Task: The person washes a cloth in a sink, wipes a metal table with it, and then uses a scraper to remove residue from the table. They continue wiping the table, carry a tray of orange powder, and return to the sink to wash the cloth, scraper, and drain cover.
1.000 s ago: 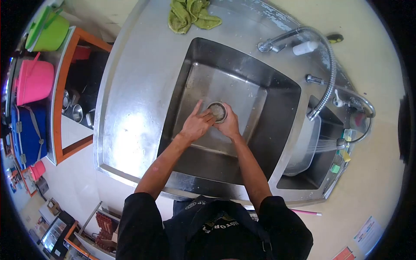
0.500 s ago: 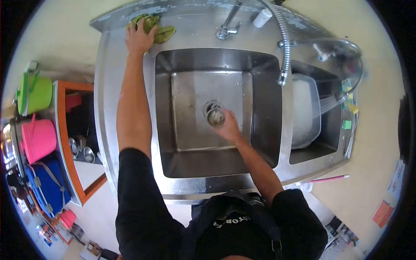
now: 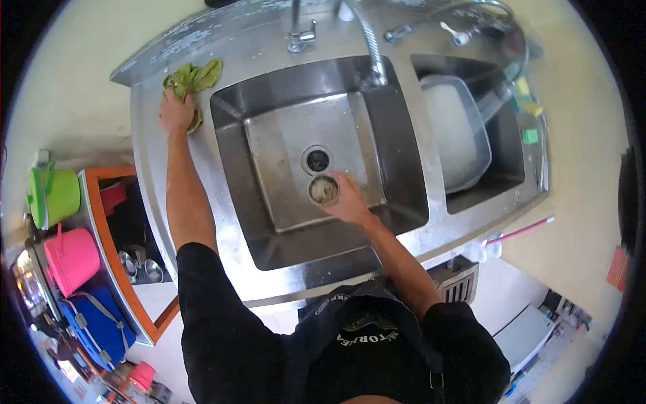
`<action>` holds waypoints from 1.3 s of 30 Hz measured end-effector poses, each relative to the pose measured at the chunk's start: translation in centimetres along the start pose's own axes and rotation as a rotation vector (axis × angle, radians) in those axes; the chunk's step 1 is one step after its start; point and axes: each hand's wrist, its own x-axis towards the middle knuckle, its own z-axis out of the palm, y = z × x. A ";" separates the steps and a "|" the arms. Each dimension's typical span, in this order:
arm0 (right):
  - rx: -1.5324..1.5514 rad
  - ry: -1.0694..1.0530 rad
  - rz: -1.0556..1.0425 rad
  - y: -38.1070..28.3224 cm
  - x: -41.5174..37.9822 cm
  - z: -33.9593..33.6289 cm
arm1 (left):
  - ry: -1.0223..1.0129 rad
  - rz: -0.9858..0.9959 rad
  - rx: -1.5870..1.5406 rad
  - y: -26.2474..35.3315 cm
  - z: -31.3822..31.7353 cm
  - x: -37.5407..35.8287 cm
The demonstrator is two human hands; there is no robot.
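Note:
My left hand (image 3: 176, 116) lies on a crumpled green cloth (image 3: 195, 77) on the steel counter left of the large sink, its fingers closed over the near part. Down in the large sink basin (image 3: 276, 155), my right hand (image 3: 350, 198) grips a small round sink strainer (image 3: 324, 190) by its side. Pale, wet-looking debris sits inside the strainer. Just beyond it, the dark drain hole (image 3: 317, 160) with its metal ring is uncovered.
A spray hose runs water into a translucent tub (image 3: 457, 135) in the smaller right basin. Behind the sink stand a tap (image 3: 299, 40) and a hanging flexible spout (image 3: 373, 50). Sponges (image 3: 530, 137) lie at the right edge. Green and pink buckets (image 3: 73, 261) stand left.
My left hand has slid the cloth towards me along the left counter. My right hand has drawn the strainer nearer to me, clear of the drain. The view has turned slightly.

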 end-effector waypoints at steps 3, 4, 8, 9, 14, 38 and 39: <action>0.063 0.003 -0.080 -0.9 -1.0 0.0 | -0.026 0.041 -0.053 -0.7 -1.1 -2.4; 0.078 -0.004 -0.135 -1.0 -1.8 0.0 | -0.040 0.066 -0.191 -0.8 -1.7 -3.7; 0.197 0.189 -0.143 -2.3 -6.7 -0.3 | -0.055 0.072 -0.383 1.3 -6.4 -13.5; 0.205 0.231 -0.191 -2.6 -8.2 -0.6 | -0.213 -0.011 -0.091 -3.7 -3.7 -14.3; 0.312 0.531 -0.118 -1.9 -20.3 -3.4 | -0.121 0.166 -0.204 7.9 -9.4 -30.5; 0.157 1.921 1.360 14.8 -79.5 13.4 | -0.091 1.192 0.102 29.4 -8.5 -56.8; 0.020 1.968 1.370 15.5 -80.0 15.4 | -0.146 1.160 0.088 30.2 -9.1 -57.5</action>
